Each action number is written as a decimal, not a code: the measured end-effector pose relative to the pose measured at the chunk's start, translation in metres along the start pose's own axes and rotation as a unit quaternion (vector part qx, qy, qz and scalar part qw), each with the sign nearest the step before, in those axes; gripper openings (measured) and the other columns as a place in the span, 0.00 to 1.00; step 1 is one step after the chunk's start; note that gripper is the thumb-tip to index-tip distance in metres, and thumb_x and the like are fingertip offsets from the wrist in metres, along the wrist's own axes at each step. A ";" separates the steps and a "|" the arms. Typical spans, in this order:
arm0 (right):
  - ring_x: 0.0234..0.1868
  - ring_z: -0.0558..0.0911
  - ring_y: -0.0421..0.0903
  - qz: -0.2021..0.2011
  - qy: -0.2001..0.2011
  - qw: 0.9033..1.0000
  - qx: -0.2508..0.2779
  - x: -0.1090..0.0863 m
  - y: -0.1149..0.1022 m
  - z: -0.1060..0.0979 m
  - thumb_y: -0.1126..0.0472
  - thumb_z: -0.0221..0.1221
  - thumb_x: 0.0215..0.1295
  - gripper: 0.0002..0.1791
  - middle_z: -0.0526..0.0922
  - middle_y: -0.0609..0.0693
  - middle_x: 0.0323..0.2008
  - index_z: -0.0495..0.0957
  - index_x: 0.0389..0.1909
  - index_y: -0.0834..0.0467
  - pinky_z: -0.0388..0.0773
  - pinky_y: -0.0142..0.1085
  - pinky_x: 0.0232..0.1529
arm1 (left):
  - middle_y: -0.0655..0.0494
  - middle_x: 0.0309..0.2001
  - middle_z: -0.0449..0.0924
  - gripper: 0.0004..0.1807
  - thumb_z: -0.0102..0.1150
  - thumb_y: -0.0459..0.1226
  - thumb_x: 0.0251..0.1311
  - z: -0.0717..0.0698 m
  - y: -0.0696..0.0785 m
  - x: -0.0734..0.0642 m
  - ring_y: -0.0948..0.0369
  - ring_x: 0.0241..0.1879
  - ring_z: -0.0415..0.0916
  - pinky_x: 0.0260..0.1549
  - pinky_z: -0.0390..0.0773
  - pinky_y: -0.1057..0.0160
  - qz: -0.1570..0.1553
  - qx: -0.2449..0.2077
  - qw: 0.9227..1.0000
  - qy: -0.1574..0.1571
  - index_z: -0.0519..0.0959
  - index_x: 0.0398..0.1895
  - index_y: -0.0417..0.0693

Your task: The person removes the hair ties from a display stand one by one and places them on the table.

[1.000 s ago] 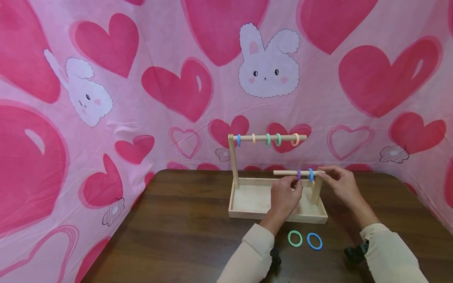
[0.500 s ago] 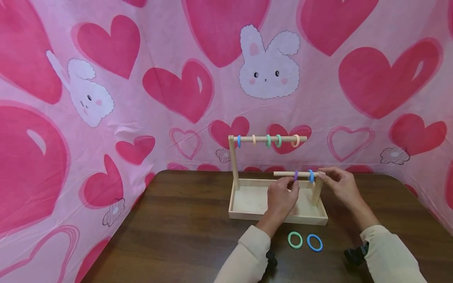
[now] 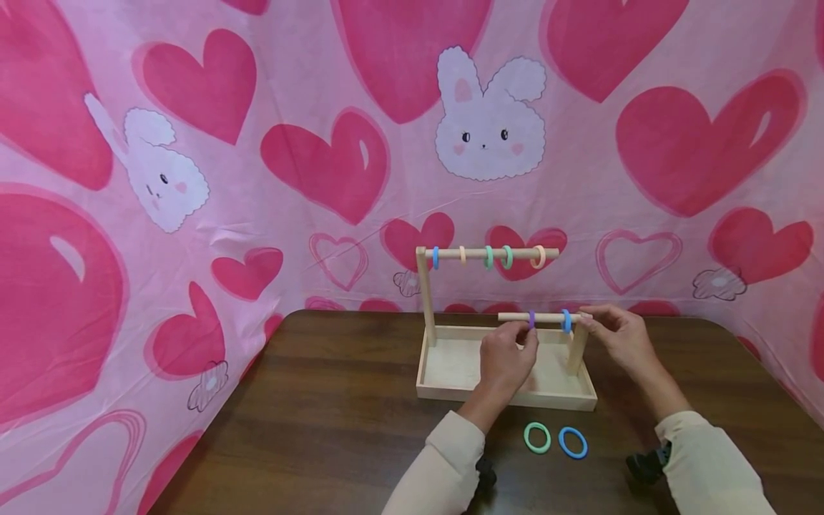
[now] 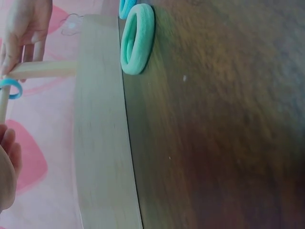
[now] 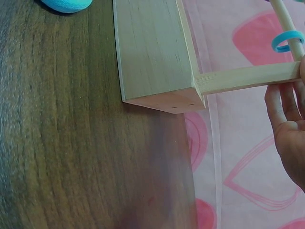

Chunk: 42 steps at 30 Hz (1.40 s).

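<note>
My left hand (image 3: 505, 359) pinches a purple hair tie (image 3: 531, 320) that hangs round the lower bar (image 3: 515, 316) of a wooden rack, left of the bar's middle. A blue hair tie (image 3: 566, 321) hangs on the same bar close to its post (image 3: 576, 350). At that post's top, my right hand (image 3: 621, 342) holds the bar's end between thumb and fingers; in the right wrist view the fingers (image 5: 286, 102) reach behind the post. On the table in front of the rack lie a green hair tie (image 3: 537, 438) and another blue hair tie (image 3: 573, 443).
The rack's shallow tray (image 3: 502, 395) stands on a dark wooden table (image 3: 322, 429). Its upper bar (image 3: 476, 252), on a tall left post (image 3: 425, 300), carries several blue, peach and green hair ties. A pink heart-patterned cloth (image 3: 290, 193) hangs behind.
My left hand has slid the purple hair tie leftward along the lower bar, away from the blue one. The right hand has stayed at the post's top.
</note>
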State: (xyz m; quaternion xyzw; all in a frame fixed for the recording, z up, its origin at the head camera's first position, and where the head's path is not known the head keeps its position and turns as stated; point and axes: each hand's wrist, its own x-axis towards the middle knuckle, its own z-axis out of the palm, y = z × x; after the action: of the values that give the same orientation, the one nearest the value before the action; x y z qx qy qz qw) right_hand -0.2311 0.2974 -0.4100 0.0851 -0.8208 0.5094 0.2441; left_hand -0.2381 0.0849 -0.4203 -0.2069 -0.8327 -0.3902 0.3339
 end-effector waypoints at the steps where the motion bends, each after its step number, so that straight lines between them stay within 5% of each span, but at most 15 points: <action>1: 0.41 0.76 0.16 0.000 0.000 1.000 -0.001 0.000 0.000 0.000 0.63 0.62 0.70 0.18 0.77 0.12 0.37 0.78 0.51 0.75 0.74 0.14 0.40 | 0.61 0.30 0.89 0.04 0.69 0.39 0.62 0.000 0.000 0.000 0.68 0.29 0.83 0.34 0.76 0.81 0.004 0.002 1.000 0.003 0.89 0.37 0.49; 42: 0.41 0.76 0.15 -0.004 -0.001 1.000 0.002 0.001 0.000 0.000 0.65 0.62 0.70 0.18 0.77 0.12 0.37 0.77 0.52 0.76 0.74 0.14 0.40 | 0.59 0.27 0.88 0.03 0.68 0.37 0.61 -0.016 -0.016 0.005 0.68 0.27 0.84 0.32 0.78 0.79 0.018 -0.019 0.999 0.031 0.88 0.33 0.47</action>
State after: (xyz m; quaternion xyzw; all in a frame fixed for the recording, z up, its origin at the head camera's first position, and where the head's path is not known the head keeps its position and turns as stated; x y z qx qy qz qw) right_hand -0.2318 0.2979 -0.4094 0.0898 -0.8199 0.5095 0.2451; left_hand -0.2447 0.0629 -0.4172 -0.2160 -0.8106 -0.4059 0.3628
